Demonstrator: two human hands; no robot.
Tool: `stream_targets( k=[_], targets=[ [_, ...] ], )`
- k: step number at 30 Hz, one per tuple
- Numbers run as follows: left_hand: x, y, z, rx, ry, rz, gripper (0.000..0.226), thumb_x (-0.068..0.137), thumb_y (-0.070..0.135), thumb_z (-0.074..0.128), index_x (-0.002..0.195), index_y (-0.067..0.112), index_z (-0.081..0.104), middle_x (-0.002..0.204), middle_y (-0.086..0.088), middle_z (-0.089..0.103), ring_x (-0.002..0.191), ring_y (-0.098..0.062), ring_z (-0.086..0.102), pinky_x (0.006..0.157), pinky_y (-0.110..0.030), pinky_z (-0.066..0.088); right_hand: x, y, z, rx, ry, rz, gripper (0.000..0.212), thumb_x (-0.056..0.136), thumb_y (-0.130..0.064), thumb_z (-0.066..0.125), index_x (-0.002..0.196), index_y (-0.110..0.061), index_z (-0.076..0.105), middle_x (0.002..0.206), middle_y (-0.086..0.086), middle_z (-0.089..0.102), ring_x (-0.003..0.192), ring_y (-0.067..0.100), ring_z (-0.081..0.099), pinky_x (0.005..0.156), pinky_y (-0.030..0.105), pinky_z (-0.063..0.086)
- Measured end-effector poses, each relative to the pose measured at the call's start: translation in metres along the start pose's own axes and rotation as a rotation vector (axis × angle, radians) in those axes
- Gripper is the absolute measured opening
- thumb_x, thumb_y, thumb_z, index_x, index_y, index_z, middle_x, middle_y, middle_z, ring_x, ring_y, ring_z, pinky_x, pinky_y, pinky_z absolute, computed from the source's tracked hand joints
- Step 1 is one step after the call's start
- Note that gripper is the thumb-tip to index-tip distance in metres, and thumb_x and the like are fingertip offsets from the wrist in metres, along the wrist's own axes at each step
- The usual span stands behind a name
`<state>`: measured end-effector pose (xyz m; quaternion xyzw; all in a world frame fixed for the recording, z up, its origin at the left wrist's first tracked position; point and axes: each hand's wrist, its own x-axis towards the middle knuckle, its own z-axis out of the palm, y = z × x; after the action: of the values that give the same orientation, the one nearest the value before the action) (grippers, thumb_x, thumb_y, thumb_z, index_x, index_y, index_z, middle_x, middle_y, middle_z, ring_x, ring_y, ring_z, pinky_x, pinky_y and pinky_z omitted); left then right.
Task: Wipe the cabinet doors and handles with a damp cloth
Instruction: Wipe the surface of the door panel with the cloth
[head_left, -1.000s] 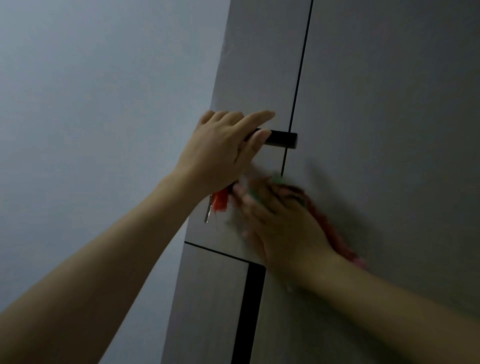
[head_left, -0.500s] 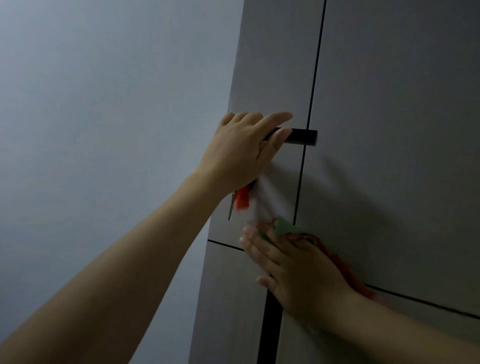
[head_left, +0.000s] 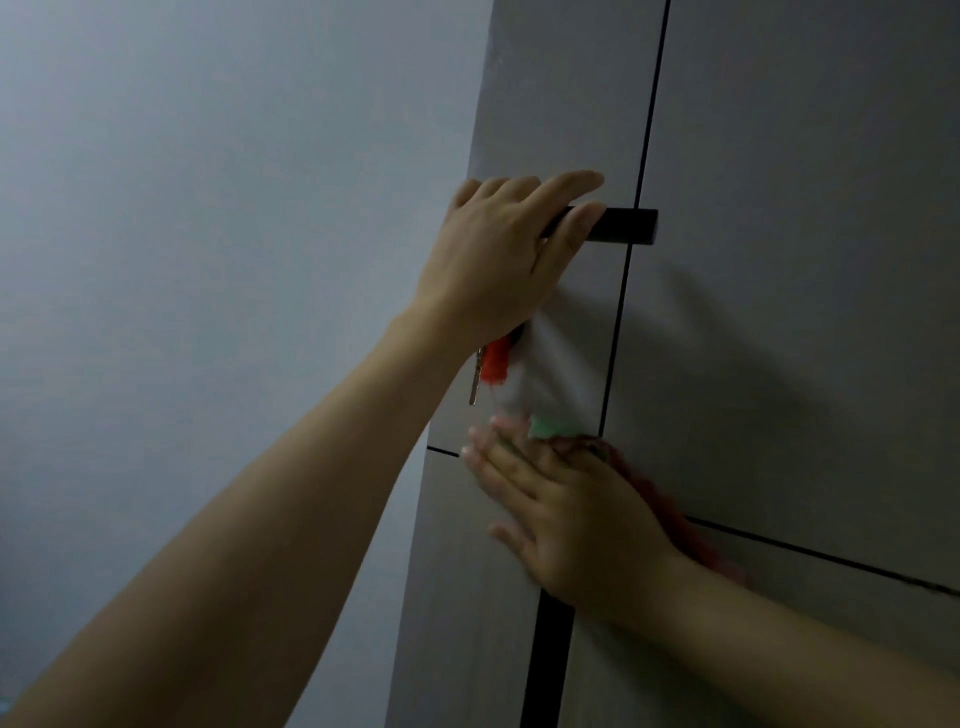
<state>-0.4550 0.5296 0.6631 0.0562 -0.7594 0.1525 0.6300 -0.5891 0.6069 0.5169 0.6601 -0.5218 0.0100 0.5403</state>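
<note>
Up against the grey cabinet doors (head_left: 779, 260), both hands are at work; the left hand (head_left: 498, 260) grips the black horizontal handle (head_left: 618, 225), fingers laid over its top and the thumb tucked beneath, so that only the handle's right end shows, jutting across the dark vertical seam between the two upper doors. Below that hand's heel a small metal key (head_left: 474, 382) hangs with a red tag (head_left: 494, 361), just beside the door's left edge. The right hand (head_left: 571, 514) lies lower, fingers straight and spread, pressing the cloth (head_left: 556, 364) flat against the door; a pale part of the cloth stretches upward from the fingertips toward the left hand, a green patch sits at the fingertips, and a reddish edge trails out along the far side of the hand and wrist. This hand and cloth sit where the upper left door meets the lower one, close to the vertical seam; a wide black strip (head_left: 550, 670) runs down between the lower doors beneath the wrist. To the left stands a plain pale wall (head_left: 208, 208).
</note>
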Motion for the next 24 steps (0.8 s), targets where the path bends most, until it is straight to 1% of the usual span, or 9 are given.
stream_targets(
  k=[2,4,6,7,11,13,16,21,24],
  targets=[
    [0.0,0.0,0.0,0.002,0.002,0.009,0.054,0.097,0.049,0.02,0.134,0.026,0.052,0.105,0.003,0.066,0.104,-0.018,0.057,0.088,-0.021,0.025,0.04,-0.006,0.007,-0.055,0.058,0.081,0.054,0.095,-0.04,0.033,0.141,-0.012,0.041,0.148,0.005,0.04,0.138,0.024,0.033,0.108,0.036,0.029],
    [0.0,-0.001,-0.001,0.005,0.001,0.015,0.055,0.097,0.05,0.02,0.132,0.025,0.054,0.106,0.003,0.067,0.104,-0.019,0.057,0.089,-0.022,0.026,0.065,-0.018,0.014,-0.131,-0.004,0.099,0.054,0.093,-0.04,0.022,0.138,-0.014,0.039,0.147,0.003,0.037,0.137,0.021,0.034,0.107,0.034,0.023],
    [0.0,-0.002,-0.002,0.006,-0.007,0.021,0.055,0.096,0.05,0.02,0.131,0.025,0.054,0.11,0.004,0.066,0.105,-0.018,0.057,0.089,-0.021,0.025,0.05,-0.026,0.024,-0.196,-0.122,-0.08,0.056,0.096,-0.039,0.013,0.146,-0.015,0.024,0.153,0.004,0.013,0.145,0.021,0.011,0.115,0.037,0.005],
    [0.001,-0.002,-0.003,0.005,-0.011,0.026,0.055,0.097,0.05,0.02,0.13,0.024,0.055,0.111,0.004,0.066,0.106,-0.018,0.058,0.088,-0.02,0.024,0.033,-0.026,0.023,-0.18,-0.159,-0.17,0.057,0.098,-0.04,0.014,0.148,-0.015,0.021,0.155,0.004,0.012,0.145,0.022,0.005,0.116,0.038,-0.001],
    [0.001,-0.003,-0.006,-0.003,-0.02,0.04,0.052,0.098,0.048,0.023,0.127,0.021,0.057,0.115,0.004,0.066,0.106,-0.017,0.058,0.088,-0.019,0.024,-0.008,-0.004,0.01,-0.045,-0.124,-0.269,0.055,0.099,-0.042,0.031,0.146,-0.014,0.035,0.152,0.003,0.031,0.144,0.02,0.019,0.118,0.037,0.015],
    [-0.001,-0.002,-0.004,-0.001,-0.005,0.048,0.051,0.098,0.047,0.025,0.124,0.02,0.058,0.112,0.003,0.067,0.104,-0.018,0.059,0.085,-0.019,0.023,0.011,0.006,0.007,-0.015,-0.048,-0.134,0.055,0.099,-0.041,0.034,0.145,-0.011,0.036,0.152,0.006,0.032,0.143,0.022,0.023,0.117,0.039,0.022],
    [0.0,-0.003,-0.001,0.003,0.033,0.057,0.05,0.098,0.047,0.025,0.122,0.019,0.059,0.108,0.003,0.067,0.101,-0.02,0.059,0.083,-0.019,0.023,0.038,-0.003,0.012,-0.057,0.046,0.047,0.054,0.099,-0.039,0.034,0.144,-0.009,0.038,0.151,0.008,0.034,0.141,0.027,0.028,0.115,0.04,0.023],
    [0.001,-0.005,0.002,0.02,0.05,0.067,0.06,0.097,0.058,0.02,0.118,0.019,0.06,0.107,0.0,0.067,0.101,-0.022,0.058,0.086,-0.023,0.026,-0.008,-0.005,0.004,-0.051,-0.023,-0.09,0.052,0.099,-0.036,0.031,0.144,-0.01,0.038,0.151,0.007,0.034,0.143,0.024,0.022,0.113,0.04,0.029],
    [0.0,-0.006,0.002,0.028,0.048,0.065,0.06,0.097,0.057,0.018,0.117,0.019,0.061,0.103,-0.002,0.066,0.1,-0.023,0.057,0.086,-0.024,0.026,-0.032,0.04,-0.037,-0.134,0.074,0.159,0.053,0.096,-0.036,0.032,0.142,-0.012,0.043,0.148,0.004,0.037,0.139,0.021,0.027,0.109,0.035,0.023]
  ],
)
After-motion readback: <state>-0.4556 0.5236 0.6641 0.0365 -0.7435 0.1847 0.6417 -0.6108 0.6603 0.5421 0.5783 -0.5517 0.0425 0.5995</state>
